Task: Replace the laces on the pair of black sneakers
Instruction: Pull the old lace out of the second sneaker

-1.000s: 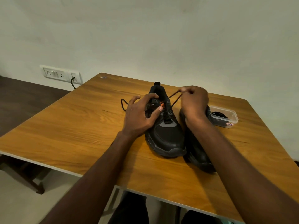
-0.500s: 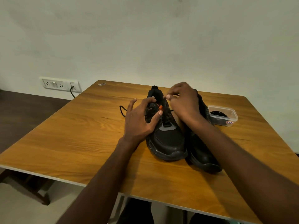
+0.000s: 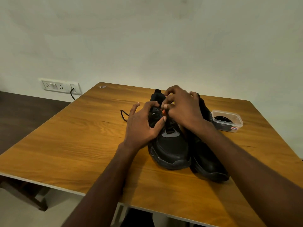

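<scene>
Two black sneakers stand side by side on the wooden table [image 3: 68, 145], toes toward me. My left hand [image 3: 141, 123] grips the left sneaker [image 3: 170, 148] at its laced throat, thumb across the tongue. My right hand [image 3: 182, 107] sits over the same throat, fingertips pinched on the black lace near an orange eyelet tab. A loose end of the black lace [image 3: 123, 114] trails on the table left of the shoe. My right forearm hides most of the right sneaker [image 3: 208, 167].
A small clear plastic box [image 3: 227, 120] with a coiled black lace inside stands at the right of the shoes. A wall socket with a plugged cable [image 3: 60, 86] is at the left, beyond the table. The table's near edge runs below my forearms.
My right hand has come down and left from a raised pull on the lace to the shoe's throat. The left hand stays on the sneaker. The view has tilted slightly.
</scene>
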The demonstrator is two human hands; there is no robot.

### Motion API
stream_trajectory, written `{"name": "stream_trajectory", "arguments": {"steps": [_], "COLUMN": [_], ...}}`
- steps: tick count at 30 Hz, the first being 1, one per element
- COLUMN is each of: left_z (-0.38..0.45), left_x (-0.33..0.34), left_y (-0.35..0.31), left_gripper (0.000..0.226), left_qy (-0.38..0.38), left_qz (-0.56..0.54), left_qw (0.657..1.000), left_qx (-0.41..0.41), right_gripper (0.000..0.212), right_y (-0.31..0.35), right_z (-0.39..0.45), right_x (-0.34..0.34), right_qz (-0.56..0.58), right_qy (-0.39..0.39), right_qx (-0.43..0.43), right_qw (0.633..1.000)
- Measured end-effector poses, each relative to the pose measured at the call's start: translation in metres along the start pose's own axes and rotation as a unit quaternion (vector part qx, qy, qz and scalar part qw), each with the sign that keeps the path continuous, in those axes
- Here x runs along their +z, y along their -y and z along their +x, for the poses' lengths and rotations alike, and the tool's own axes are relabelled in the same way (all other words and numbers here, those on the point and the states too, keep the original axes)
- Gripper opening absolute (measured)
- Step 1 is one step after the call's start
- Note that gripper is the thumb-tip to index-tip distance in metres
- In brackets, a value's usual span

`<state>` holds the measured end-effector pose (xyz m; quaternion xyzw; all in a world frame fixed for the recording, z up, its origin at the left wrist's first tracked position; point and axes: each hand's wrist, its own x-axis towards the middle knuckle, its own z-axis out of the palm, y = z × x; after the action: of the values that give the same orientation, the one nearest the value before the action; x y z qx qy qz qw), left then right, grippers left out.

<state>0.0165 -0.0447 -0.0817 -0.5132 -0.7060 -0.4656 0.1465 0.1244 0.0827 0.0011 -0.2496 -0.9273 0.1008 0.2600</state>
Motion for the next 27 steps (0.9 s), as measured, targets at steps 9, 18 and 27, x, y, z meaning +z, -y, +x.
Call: {"name": "stream_trajectory", "arguments": {"steps": [9, 18, 27], "left_z": [0.003, 0.003, 0.002], "left_x": [0.001, 0.001, 0.001], "left_y": [0.001, -0.001, -0.003], "left_gripper": [0.047, 0.051, 0.047], "left_qy": [0.002, -0.016, -0.031], "left_qz": [-0.004, -0.019, -0.028], "left_qw": [1.000, 1.000, 0.999], "left_qx": [0.008, -0.014, 0.010], "right_gripper": [0.046, 0.013, 0.046], "right_y": [-0.015, -0.009, -0.029], "right_z": [-0.008, 0.002, -0.008], "right_x": [-0.011, 0.008, -0.016], "right_qz": [-0.062, 0.050, 0.123], "right_qy": [-0.119, 0.024, -0.207], "right_qx": [0.019, 0.031, 0.215], "right_qw": [0.991, 0.998, 0.946]}}
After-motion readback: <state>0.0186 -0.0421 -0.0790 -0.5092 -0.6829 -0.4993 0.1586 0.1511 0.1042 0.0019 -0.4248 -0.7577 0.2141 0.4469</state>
